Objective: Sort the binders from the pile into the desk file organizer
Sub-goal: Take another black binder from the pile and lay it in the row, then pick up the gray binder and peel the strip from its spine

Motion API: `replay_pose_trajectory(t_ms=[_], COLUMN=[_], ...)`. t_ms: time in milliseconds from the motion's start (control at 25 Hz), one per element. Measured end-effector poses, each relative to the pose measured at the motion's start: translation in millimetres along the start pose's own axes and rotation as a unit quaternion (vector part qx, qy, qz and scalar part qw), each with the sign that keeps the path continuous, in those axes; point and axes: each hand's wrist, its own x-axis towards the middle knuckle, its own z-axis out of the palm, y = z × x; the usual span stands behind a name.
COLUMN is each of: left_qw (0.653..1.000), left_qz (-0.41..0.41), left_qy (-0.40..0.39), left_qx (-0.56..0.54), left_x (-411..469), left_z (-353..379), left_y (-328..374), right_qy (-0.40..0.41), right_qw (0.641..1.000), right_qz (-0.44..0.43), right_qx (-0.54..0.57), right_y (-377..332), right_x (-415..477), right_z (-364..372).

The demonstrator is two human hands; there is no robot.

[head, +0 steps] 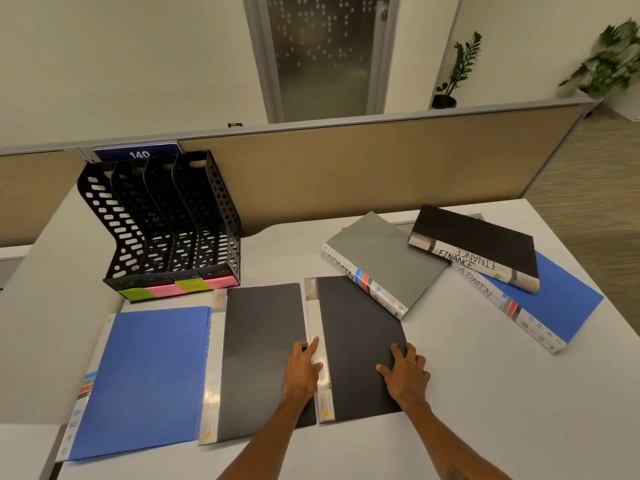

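Observation:
Three binders lie flat side by side near me: a blue binder (145, 375) on the left, a dark grey binder (259, 348) in the middle and a black binder (356, 334) on the right. My left hand (303, 370) rests with straight fingers across the gap between the dark grey binder and the black one's white spine. My right hand (407, 374) presses flat on the black binder's cover. The black perforated file organizer (162, 223) stands empty at the back left, with green and pink labels on its front.
A loose pile sits at the right: a grey ADMIN binder (381, 261), a black FINANCE binder (478, 244) and a blue ADMIN binder (554, 303) under it. A tan partition (363, 168) walls the desk's back. The white desk (485, 393) ends at the right.

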Motion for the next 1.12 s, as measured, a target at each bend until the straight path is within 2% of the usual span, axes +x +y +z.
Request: replay_pose_trajectory(t_ms=[160,280,360,440,520,600,720,840,920,1040,1120], left_qw=[0.998,0.989,0.985,0.989,0.996,0.995,0.989,0.98,0.973,0.957,0.941], left_qz=[0.008,0.007,0.011,0.032,0.054,0.054,0.003,-0.046,-0.067,-0.091,-0.114], left_qy=[0.024,0.081,0.102,0.102,0.07,0.032,-0.007,-0.03,-0.034,-0.035,-0.046], left_qx=[0.061,0.122,0.138,0.101,-0.002,-0.083,-0.147,-0.189,-0.218,-0.274,-0.316], left_x=[-1.7,-0.3,3.2,9.2,14.6,21.0,30.5,40.8,45.9,58.9,69.6], left_z=[-1.5,-2.2,-1.2,4.1,11.3,17.9,24.6,31.9,35.4,38.5,43.4], left_y=[3.2,14.9,27.6,41.7,59.3,77.5,104.2,123.6,133.1,145.2,150.5], right_qy=[-0.005,0.002,0.015,0.033,0.04,0.022,-0.037,-0.08,-0.09,-0.067,-0.054], right_qw=[1.0,0.999,0.994,0.976,0.939,0.883,0.773,0.69,0.672,0.679,0.667], right_qz=[-0.01,-0.021,-0.019,-0.001,0.05,0.119,0.205,0.253,0.265,0.258,0.241], right_qx=[0.009,0.045,0.107,0.214,0.338,0.454,0.599,0.673,0.686,0.684,0.703], right_y=[2.5,7.0,11.5,15.5,18.0,17.0,6.2,-2.2,-7.7,-19.6,-25.4], right_x=[2.1,7.0,14.2,23.8,33.5,45.3,65.4,81.2,87.8,94.5,96.1], right_z=[-3.7,-10.2,-14.4,-17.9,-26.2,-41.6,-66.5,-80.7,-86.4,-92.9,-94.4])
